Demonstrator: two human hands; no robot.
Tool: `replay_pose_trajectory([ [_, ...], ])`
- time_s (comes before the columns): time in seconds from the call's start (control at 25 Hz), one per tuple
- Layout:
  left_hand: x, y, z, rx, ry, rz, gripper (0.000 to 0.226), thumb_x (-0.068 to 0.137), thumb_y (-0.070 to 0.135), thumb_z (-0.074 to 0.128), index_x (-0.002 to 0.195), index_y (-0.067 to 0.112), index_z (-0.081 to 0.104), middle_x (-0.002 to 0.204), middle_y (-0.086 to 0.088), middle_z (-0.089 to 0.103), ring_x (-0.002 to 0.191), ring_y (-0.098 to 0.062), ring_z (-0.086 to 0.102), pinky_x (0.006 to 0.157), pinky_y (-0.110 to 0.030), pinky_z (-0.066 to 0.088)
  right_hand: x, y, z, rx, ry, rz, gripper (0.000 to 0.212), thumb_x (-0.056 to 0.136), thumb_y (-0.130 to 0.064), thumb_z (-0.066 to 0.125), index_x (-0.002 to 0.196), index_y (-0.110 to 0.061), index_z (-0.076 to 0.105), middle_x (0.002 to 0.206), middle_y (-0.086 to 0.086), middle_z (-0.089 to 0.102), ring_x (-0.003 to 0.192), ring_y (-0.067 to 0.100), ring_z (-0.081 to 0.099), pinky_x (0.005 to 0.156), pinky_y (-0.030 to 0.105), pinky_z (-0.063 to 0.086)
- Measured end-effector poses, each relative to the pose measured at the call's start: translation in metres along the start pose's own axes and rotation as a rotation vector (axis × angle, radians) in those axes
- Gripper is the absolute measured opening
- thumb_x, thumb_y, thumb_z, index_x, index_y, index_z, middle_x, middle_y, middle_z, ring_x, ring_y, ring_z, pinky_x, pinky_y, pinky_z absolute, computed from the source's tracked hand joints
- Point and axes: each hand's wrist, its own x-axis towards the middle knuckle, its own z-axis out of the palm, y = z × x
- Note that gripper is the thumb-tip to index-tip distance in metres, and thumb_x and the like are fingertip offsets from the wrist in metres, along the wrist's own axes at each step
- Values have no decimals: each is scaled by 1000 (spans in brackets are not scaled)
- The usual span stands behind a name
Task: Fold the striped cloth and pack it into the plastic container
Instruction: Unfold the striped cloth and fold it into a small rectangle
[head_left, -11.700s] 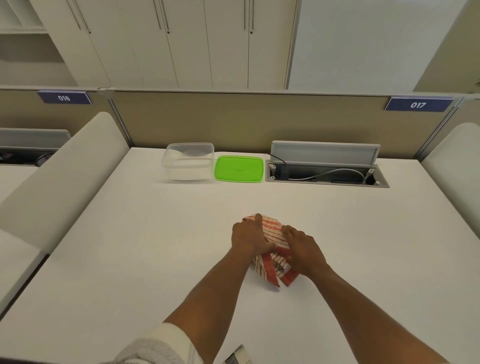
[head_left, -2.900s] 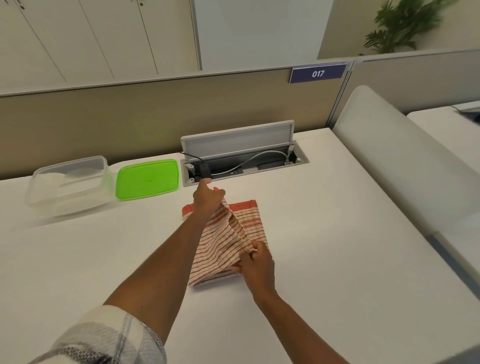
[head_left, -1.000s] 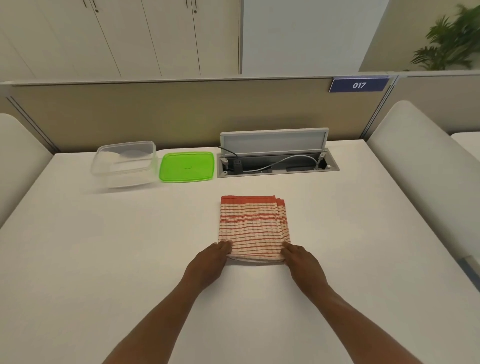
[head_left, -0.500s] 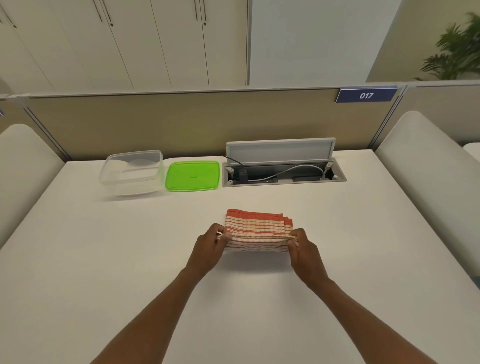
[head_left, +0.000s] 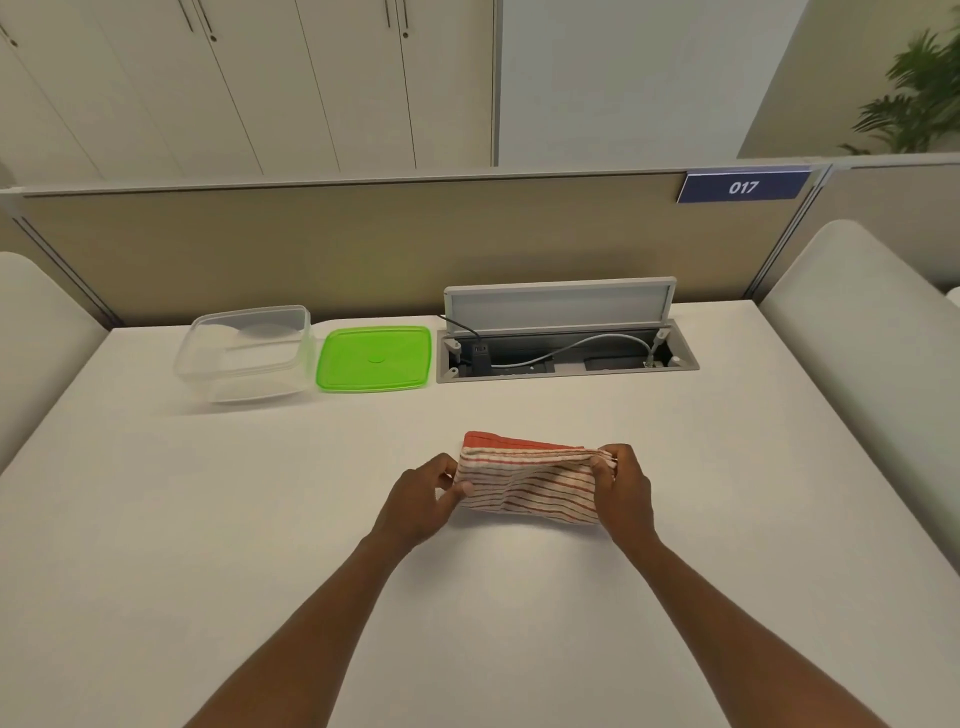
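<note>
The red-and-white striped cloth (head_left: 530, 483) lies on the white table (head_left: 260, 519) in a narrow folded bundle, its near half turned up over the far half. My left hand (head_left: 423, 493) pinches the cloth's left end. Gripping the right end is my right hand (head_left: 623, 486). The clear plastic container (head_left: 247, 353) stands open and empty at the back left, well away from both hands. Its green lid (head_left: 375, 357) lies flat just to its right.
An open cable tray (head_left: 566, 353) with a raised flap, a plug and a cable is sunk into the table at the back right. A beige partition runs behind it. White padded dividers flank the table on both sides.
Both hands took the cloth's near edge and carried it up and away over the far half. The flat rectangle is now a narrower bundle.
</note>
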Motion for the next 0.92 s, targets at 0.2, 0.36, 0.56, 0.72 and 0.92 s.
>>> replay_pose_trajectory([
  [0.2, 29, 7, 15, 92, 76, -155, 24, 98, 39, 51, 86, 19, 55, 76, -2, 74, 74, -24, 67, 60, -30, 39, 22, 12, 2, 1, 21, 106, 14, 93, -24, 56, 102, -13, 55, 88, 0, 62, 81, 23, 59, 70, 29, 44],
  [0.36, 44, 11, 28, 163, 94, -310, 28, 99, 45, 42, 83, 25, 52, 86, -3, 71, 79, -25, 62, 67, -32, 43, 37, 13, 5, -35, 54, 166, 15, 91, -30, 59, 100, -19, 55, 83, -1, 62, 75, 21, 60, 66, 30, 46],
  [0.56, 54, 9, 42, 239, 130, -421, 32, 97, 46, 43, 92, 18, 58, 91, -7, 70, 74, -24, 54, 67, -33, 41, 48, 14, 9, -114, 88, 149, 13, 90, -29, 61, 95, -19, 55, 78, -3, 61, 69, 20, 57, 63, 27, 40],
  [0.72, 51, 7, 49, 269, 166, -455, 31, 96, 43, 42, 89, 17, 57, 88, -8, 69, 71, -23, 53, 65, -32, 42, 51, 15, 14, -122, 57, 78, 12, 90, -27, 61, 95, -20, 53, 79, -4, 61, 68, 18, 57, 54, 21, 36],
  [0.92, 46, 10, 50, 248, 194, -485, 26, 94, 35, 38, 87, 16, 55, 86, -8, 68, 72, -26, 60, 66, -36, 51, 55, 14, 17, -149, -13, 51, 12, 93, -31, 57, 99, -23, 50, 92, -1, 69, 72, 15, 62, 55, 15, 40],
])
